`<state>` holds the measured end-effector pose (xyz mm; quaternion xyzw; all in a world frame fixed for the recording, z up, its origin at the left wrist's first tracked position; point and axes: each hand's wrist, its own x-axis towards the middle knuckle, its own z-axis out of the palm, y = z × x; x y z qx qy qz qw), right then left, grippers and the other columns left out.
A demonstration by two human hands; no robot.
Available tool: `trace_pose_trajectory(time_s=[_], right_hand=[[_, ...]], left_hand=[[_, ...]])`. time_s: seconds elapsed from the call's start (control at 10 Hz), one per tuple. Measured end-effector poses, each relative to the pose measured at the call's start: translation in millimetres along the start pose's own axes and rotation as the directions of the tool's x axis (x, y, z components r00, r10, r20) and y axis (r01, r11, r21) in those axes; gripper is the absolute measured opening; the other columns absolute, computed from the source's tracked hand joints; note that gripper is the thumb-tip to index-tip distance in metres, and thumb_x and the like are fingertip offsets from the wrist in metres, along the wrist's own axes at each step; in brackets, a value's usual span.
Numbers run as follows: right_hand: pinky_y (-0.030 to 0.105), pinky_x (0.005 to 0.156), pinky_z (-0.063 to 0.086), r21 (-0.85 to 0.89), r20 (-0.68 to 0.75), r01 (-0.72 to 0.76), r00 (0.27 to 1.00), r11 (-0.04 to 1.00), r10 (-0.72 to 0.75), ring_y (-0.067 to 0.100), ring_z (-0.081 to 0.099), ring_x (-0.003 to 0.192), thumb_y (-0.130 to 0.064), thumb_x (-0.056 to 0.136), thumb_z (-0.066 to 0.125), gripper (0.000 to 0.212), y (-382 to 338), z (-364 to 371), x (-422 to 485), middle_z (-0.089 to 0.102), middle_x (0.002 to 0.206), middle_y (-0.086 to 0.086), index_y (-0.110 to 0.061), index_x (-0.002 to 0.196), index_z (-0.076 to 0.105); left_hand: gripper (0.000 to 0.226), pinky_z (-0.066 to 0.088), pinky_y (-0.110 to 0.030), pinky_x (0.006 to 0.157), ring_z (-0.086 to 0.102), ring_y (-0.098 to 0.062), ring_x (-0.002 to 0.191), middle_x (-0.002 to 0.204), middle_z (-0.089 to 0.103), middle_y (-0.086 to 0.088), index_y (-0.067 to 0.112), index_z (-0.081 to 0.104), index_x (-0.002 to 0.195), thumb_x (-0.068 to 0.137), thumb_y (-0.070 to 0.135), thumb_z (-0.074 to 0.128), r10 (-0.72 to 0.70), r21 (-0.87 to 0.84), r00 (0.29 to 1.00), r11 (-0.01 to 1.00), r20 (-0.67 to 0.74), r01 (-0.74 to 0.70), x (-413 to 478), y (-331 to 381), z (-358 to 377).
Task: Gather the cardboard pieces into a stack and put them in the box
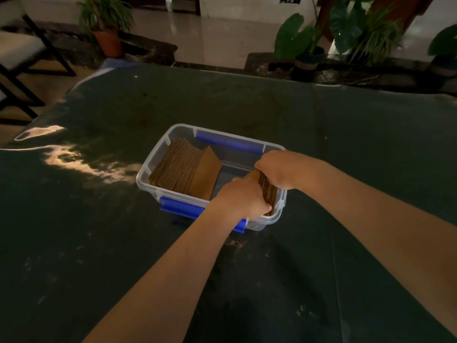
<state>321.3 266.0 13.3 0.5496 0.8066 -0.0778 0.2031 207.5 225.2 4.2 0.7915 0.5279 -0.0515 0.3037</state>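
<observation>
While both hands grip one stack (268, 191) of cardboard pieces, that stack stands on edge inside the right end of the box (158, 167), near the centre of the frame. The left hand (241, 198) is clamped on the stack's near side, fingers wrapped round its lower corner just above the box rim. The right hand (277, 169) is closed over the stack's far, upper edge, close to the right rim. The two hands are near each other, with only the cardboard between them.

A second, larger stack (178, 167) already lies in the left part of the box, leaning so its ribbed edges fan toward the upper left; one flat piece (206, 173) rests tilted against its right side. Between this stack and the held one, bare box floor shows.

The box is clear plastic with blue clips: one (230, 142) on the far long side, one (181, 206) on the near side, partly hidden by the left forearm. It sits on a dark table (99, 243), which fills most of the frame and carries pale smudges and a bright patch of reflected light at mid left.

Beyond the table, along the top of the frame, a potted plant (106, 23) stands at upper left beside a dark chair frame (39, 45), and more large-leaved plants (346, 33) stand at upper right on a glossy floor (210, 38).
</observation>
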Motion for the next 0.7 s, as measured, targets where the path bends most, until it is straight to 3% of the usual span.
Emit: trace_pose_trajectory(time_s=[0.2,0.3,0.4,0.5,0.6,0.7], right_hand=[[0.033,0.081,0.053,0.016,-0.057,-0.051,0.997,0.999,0.052,0.025,0.064,0.091,-0.017,0.091,0.050,0.024,-5.0,5.0,-2.8,0.065,0.104,0.012,-0.011,0.111,0.062],[0.041,0.103,0.045,0.145,-0.162,-0.027,0.985,0.989,0.051,0.028,0.052,0.121,-0.009,0.091,0.048,0.039,-1.6,2.5,-14.9,0.054,0.134,0.013,-0.013,0.129,0.052],[0.039,0.112,0.035,0.327,-0.304,0.007,0.948,0.945,0.098,0.024,0.039,0.135,-0.004,0.090,0.048,0.048,4.8,0.3,-36.0,0.043,0.147,0.008,-0.016,0.137,0.044],[0.034,0.108,0.034,0.644,-0.434,0.026,0.835,0.765,0.337,0.020,0.040,0.134,-0.005,0.090,0.052,0.047,10.4,9.8,-79.5,0.044,0.146,0.004,-0.019,0.134,0.047],[0.032,0.103,0.039,0.920,-0.282,0.056,0.781,0.387,0.557,0.018,0.046,0.129,-0.007,0.090,0.055,0.044,4.6,16.7,-107.4,0.050,0.141,0.004,-0.019,0.132,0.050],[0.037,0.102,0.044,0.969,-0.029,0.178,0.772,-0.172,0.636,0.021,0.053,0.122,-0.008,0.091,0.054,0.038,-1.3,21.6,-129.5,0.056,0.134,0.007,-0.015,0.128,0.053]], left_hand=[[0.044,0.039,-0.030,0.076,0.050,-0.018,0.083,0.107,0.060,-0.009,0.013,0.045,0.122,0.087,0.037,0.055,-0.010,0.063,0.996,0.998,0.085,0.004,9.3,3.6,-4.3],[0.035,0.037,-0.024,0.065,0.050,-0.010,0.066,0.079,0.056,0.003,0.017,0.046,0.110,0.087,0.042,0.052,0.031,0.040,0.998,0.999,0.058,-0.034,6.8,-2.5,-3.1],[0.029,0.033,-0.022,0.055,0.049,-0.007,0.059,0.066,0.051,0.005,0.019,0.046,0.094,0.088,0.048,0.045,0.061,0.015,0.998,0.998,-0.007,-0.061,-0.2,-12.7,-4.9],[0.038,0.046,-0.031,0.069,0.058,-0.017,0.080,0.091,0.059,-0.002,0.020,0.051,0.099,0.084,0.054,0.043,0.016,0.064,0.985,0.998,-0.174,-0.004,-18.1,-32.0,-10.1],[0.038,0.049,-0.041,0.086,0.057,-0.022,0.095,0.108,0.056,-0.004,0.022,0.047,0.110,0.084,0.049,0.047,0.019,0.027,0.943,1.000,-0.333,-0.011,-34.6,-37.8,-20.6],[0.033,0.048,-0.034,0.088,0.058,-0.020,0.098,0.108,0.058,-0.002,0.021,0.048,0.114,0.087,0.039,0.049,0.049,-0.076,0.902,0.993,-0.428,-0.090,-51.0,-38.6,-31.6]])
